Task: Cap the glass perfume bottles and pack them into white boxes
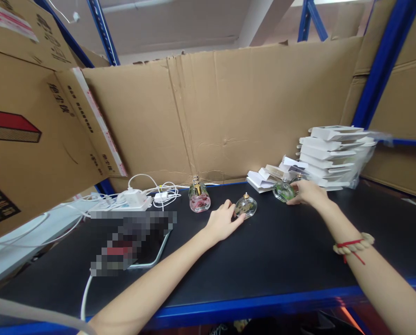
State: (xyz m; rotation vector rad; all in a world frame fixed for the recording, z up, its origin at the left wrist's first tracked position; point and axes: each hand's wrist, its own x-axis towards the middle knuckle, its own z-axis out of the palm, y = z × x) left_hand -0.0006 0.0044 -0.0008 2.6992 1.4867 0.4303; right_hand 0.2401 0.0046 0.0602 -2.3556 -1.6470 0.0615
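Counted two bare hands and three small clear-glass bottles in plain sight on a black tabletop with a blue metal edge (pixel 281 260). Gripped the rounded clear-glass bottle with dark yellowish contents and a gold-coloured tip (pixel 247 207) in the left hand (pixel 222 221), with fingers curved at its side and thumb in front. Pinched the clear-glass bottle with green contents (pixel 282 191) at its right side in the right hand (pixel 307 191), with some fingertips too hidden to tell. Showed one upright clear-glass bottle with pink contents and a gold-coloured neck (pixel 200 202), near the left hand but apart from it. Counted also one stack of white cardboard trays (pixel 328 153), about six layers; one low heap of small white card boxes (pixel 260 180), too overlapped to number; one white plastic adapter (pixel 161 197); one pale beaded bracelet with red cord (pixel 354 244). Found black Chinese characters on the large brown cardboard carton (pixel 54 139), with a registered mark after one group; too slanted to read with certainty.
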